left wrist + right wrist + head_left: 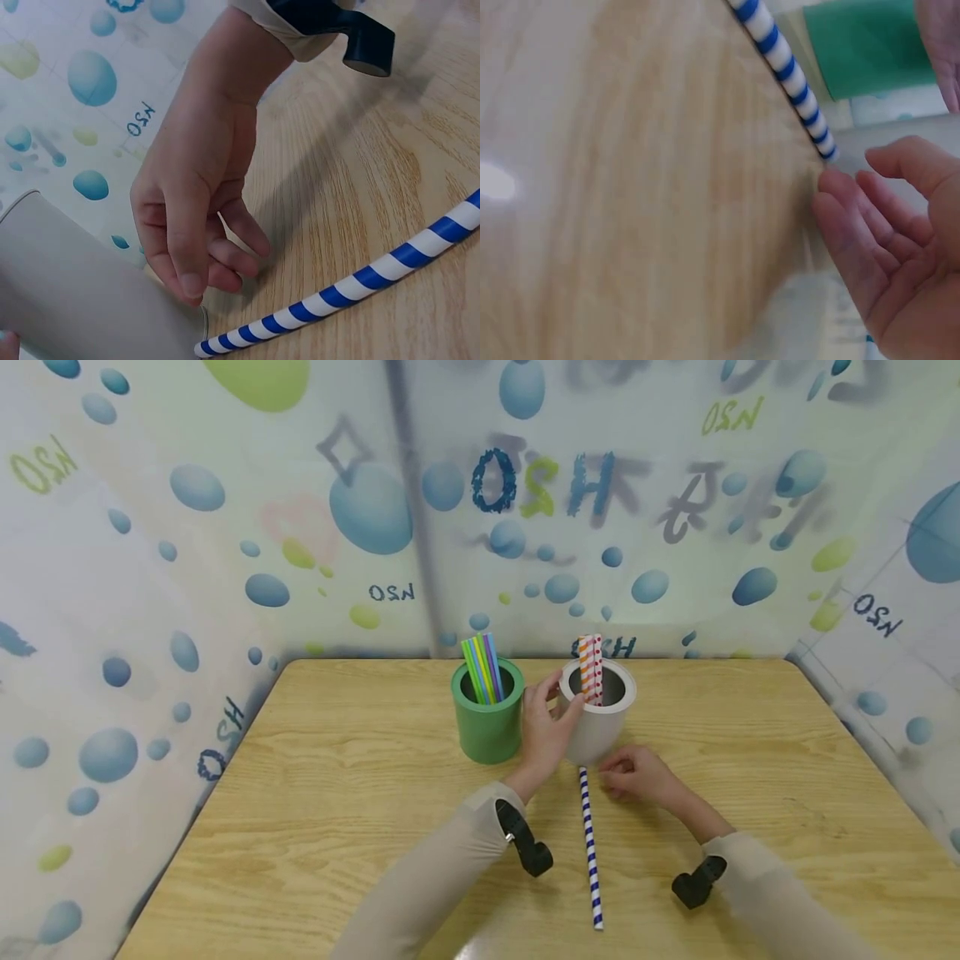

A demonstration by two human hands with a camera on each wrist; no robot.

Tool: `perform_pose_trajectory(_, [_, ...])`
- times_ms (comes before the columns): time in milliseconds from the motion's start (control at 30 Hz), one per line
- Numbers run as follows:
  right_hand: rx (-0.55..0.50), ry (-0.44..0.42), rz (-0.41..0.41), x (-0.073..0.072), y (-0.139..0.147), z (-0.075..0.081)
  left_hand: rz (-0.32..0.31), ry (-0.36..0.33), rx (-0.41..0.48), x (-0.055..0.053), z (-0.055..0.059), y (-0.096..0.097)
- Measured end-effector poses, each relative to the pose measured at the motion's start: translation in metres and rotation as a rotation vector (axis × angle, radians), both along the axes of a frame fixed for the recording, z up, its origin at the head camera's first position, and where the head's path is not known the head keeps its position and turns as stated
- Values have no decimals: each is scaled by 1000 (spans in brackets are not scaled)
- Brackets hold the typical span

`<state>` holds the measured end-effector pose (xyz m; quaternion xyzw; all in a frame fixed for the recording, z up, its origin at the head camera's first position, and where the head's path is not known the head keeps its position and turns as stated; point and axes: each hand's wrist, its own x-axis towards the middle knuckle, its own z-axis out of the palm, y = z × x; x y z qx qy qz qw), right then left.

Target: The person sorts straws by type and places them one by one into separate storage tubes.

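Note:
My left hand (pixel 546 731) holds the near left side of a white cup (pixel 597 733), with the thumb at its rim. Orange-patterned and red-dotted paper straws (pixel 591 670) stand in this cup. A blue-and-white striped paper straw (pixel 590 847) lies on the table, its far end close to the cup's base. Just right of that end is my right hand (pixel 637 774), fingers loosely bent and nothing in them. The right wrist view shows its fingertips (pixel 832 184) beside the tip of the striped straw (pixel 784 71).
A green cup (pixel 489 733) with several bright plastic straws (pixel 483 668) stands left of the white one. The wooden table (pixel 337 827) ends at a patterned backdrop (pixel 450 560) behind both cups. Each wrist wears a black camera mount (pixel 525 839).

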<state>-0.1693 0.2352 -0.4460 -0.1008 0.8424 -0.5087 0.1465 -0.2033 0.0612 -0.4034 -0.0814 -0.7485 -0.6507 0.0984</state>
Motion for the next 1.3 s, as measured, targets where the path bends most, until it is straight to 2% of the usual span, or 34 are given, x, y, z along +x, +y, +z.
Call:
perform_pose_trajectory(200, [-52, 16, -70, 3, -12, -11, -1, -1, -5, 1, -1, 0])
perform_pose_trajectory(400, [-49, 48, -113, 4, -16, -18, -2, 7, -2, 0, 0, 1])
perform_pose_trajectory(833, [96, 105, -222, 8, -27, -21, -12, -1, 0, 0, 0, 0])
perform_pose_trajectory(1167, [187, 153, -243, 9, -34, -16, -10, -15, -1, -2, -1, 0])
perform_pose_trajectory(1300, [210, 146, -245, 9, -35, -14, -11, -20, 1, -1, -1, 0])
